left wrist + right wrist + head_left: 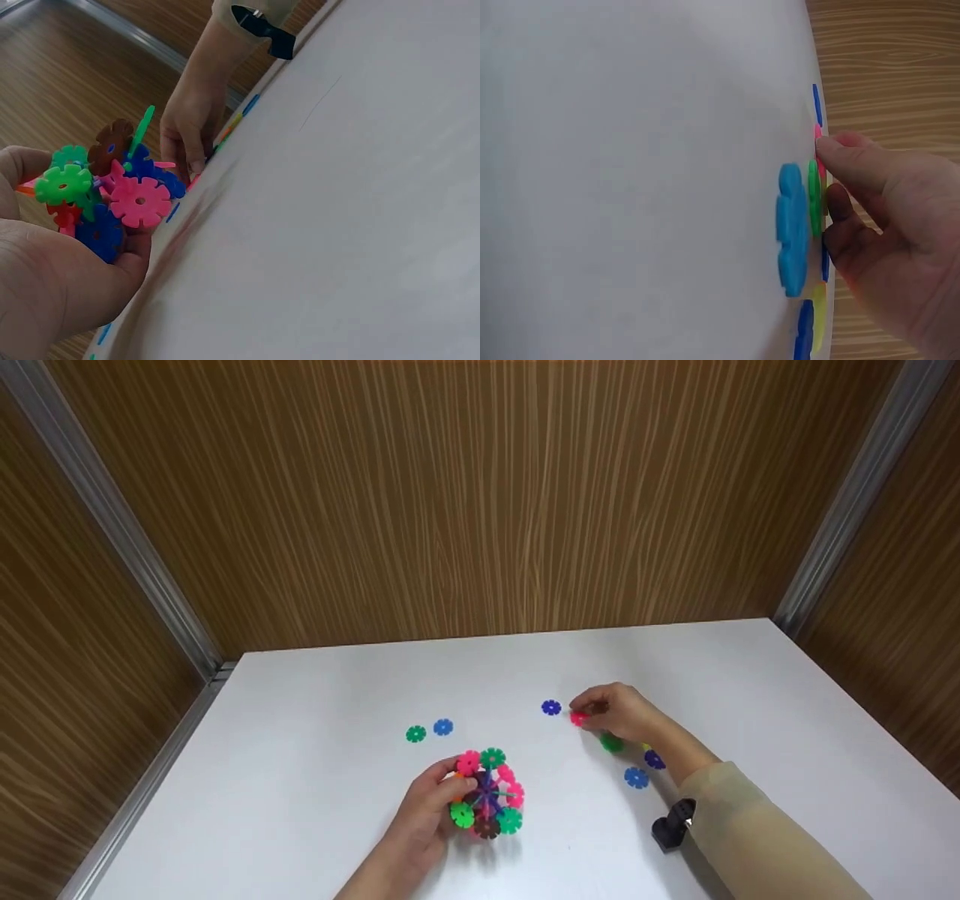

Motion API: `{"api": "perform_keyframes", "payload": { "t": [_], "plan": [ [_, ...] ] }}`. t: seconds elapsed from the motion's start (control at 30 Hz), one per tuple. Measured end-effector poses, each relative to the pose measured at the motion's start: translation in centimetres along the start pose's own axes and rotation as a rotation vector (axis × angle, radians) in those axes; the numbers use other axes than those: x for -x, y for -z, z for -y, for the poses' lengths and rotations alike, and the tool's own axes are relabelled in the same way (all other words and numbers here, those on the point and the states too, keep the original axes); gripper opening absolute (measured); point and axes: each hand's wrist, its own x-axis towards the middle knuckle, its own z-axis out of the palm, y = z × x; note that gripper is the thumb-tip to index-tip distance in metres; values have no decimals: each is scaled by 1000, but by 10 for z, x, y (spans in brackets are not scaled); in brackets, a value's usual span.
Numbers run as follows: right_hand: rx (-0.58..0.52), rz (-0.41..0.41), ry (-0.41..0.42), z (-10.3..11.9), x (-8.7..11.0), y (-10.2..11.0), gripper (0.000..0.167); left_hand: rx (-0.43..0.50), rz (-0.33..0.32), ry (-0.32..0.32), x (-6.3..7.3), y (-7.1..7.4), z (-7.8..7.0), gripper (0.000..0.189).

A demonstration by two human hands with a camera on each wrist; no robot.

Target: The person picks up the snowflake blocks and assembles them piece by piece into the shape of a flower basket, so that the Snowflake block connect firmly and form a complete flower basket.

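My left hand [424, 814] grips a ball-like cluster [487, 793] of interlocked, notched plastic snowflake discs in pink, green, brown, blue and red, held above the white table. The thumb lies over its near side, and in the left wrist view the cluster sits against the fingers. Farther off to the right, my right hand [626, 714] pinches a pink snowflake disc [577, 718] at the tabletop between thumb and fingertips. Just beyond that disc lies a dark blue disc [551, 707]. A green disc [611, 742] lies partly under the right hand.
Near the right forearm lie a light blue disc [636, 778], another dark blue disc [655, 759] and a partly hidden yellow disc [646, 746]. Left of centre are a green disc [415, 733] and a blue disc [443, 727]. Wood-grain panels [480, 510] enclose the white table [300, 810].
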Motion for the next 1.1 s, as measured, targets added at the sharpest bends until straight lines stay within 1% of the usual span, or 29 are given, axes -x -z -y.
{"api": "perform_keyframes", "payload": {
  "t": [0.13, 0.27, 0.33, 0.4, 0.53, 0.6, 0.67, 0.77, 0.9, 1.0, 1.1],
  "plan": [
    [29, 3, -3, 3, 1, -2, 28, 4, -2, -6, 0, 0, -1, 58],
    [14, -4, 44, 10, 6, -5, 18, 6, -3, -21, -1, 1, -1, 58],
    [-35, 5, 90, 20, 11, -8, 11, 5, -4, -32, -1, 2, -1, 58],
    [-108, 30, 146, 33, 18, -12, 7, 0, 10, -52, -1, 3, 0, 57],
    [-258, 136, 255, 65, 36, -22, 14, -2, 17, -70, -1, 4, -1, 56],
    [-307, 189, 300, 78, 45, -29, 17, 0, 15, -70, -1, 4, -2, 57],
    [-327, 216, 313, 88, 52, -35, 18, 4, 5, -73, -2, 4, -3, 58],
    [-341, 210, 311, 95, 59, -47, 20, 7, 2, -83, -1, 5, -4, 60],
    [-332, 171, 336, 96, 62, -61, 16, 8, 3, -85, -1, 4, -5, 62],
    [-321, 144, 361, 97, 63, -66, 11, 1, 14, -92, 0, 3, -4, 64],
    [-303, 124, 370, 98, 65, -69, 10, -7, 42, -93, 2, 2, -4, 65]
  ]
}}
